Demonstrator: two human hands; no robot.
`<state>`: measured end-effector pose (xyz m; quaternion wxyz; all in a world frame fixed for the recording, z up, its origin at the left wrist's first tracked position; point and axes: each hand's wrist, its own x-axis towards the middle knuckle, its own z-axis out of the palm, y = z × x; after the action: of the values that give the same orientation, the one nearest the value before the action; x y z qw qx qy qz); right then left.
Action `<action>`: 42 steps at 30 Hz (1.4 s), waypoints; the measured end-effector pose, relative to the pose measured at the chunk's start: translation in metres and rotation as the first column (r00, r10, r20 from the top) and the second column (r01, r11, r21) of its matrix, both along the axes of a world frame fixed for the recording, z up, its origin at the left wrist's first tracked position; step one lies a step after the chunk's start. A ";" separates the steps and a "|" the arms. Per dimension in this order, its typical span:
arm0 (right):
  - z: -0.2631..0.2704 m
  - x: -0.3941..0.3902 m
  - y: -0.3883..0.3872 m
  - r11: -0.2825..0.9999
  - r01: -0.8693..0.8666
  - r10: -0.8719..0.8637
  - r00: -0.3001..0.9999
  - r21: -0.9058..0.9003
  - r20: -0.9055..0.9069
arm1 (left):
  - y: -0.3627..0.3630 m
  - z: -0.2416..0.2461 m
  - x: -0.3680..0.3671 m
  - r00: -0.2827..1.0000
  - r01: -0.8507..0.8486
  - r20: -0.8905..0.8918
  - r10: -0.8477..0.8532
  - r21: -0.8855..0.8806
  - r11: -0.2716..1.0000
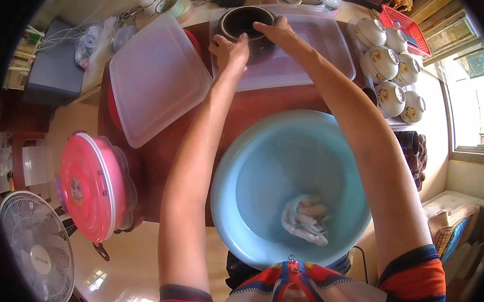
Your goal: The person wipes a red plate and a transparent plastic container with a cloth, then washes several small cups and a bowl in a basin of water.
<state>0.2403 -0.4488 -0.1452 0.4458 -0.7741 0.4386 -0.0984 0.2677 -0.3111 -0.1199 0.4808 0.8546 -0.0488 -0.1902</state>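
A dark round pot (257, 47) with a wide open mouth stands on a clear plastic lid (319, 61) at the table's far side. My left hand (232, 51) grips the pot's near left rim, and my right hand (277, 29) grips its right rim, thumb over the edge. Close to my body, between my forearms, sits a large light blue plastic basin (242, 159). A wet, crumpled whitish cloth (305, 221) lies in water at its bottom. Another translucent plastic lid (160, 77) rests tilted over something red, left of my left hand.
Upturned patterned bowls (381, 63) are stacked at the right beside a red plastic basket (408, 31). A pink lidded container (88, 187) is at the table's left edge, near a standing fan (38, 252). Tape rolls (168, 6) and cables lie along the back.
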 end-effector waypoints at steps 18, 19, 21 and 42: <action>0.110 -0.097 0.050 0.794 0.121 0.284 0.792 -0.595 0.540 | 0.037 0.065 -0.050 0.957 0.095 -0.075 -0.280 -0.833 0.546; 0.121 -0.110 0.052 0.761 0.123 0.327 0.775 -0.637 0.541 | 0.042 0.080 -0.064 0.963 0.080 -0.068 -0.262 -0.853 0.516; 0.151 -0.136 0.064 0.746 0.091 0.438 0.679 -0.659 0.589 | 0.063 0.104 -0.080 0.908 0.272 0.044 -0.417 -0.820 0.503; 0.127 -0.337 0.202 -0.054 -0.023 0.824 0.563 -0.998 -0.058 | 0.233 0.146 -0.205 0.652 0.062 -0.478 -0.589 -0.740 0.670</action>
<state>-0.0970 -0.2472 -0.0180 -0.0495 -0.8790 -0.2024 -0.4288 0.0624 -0.0778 0.0262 0.6877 0.4632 -0.0975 -0.5505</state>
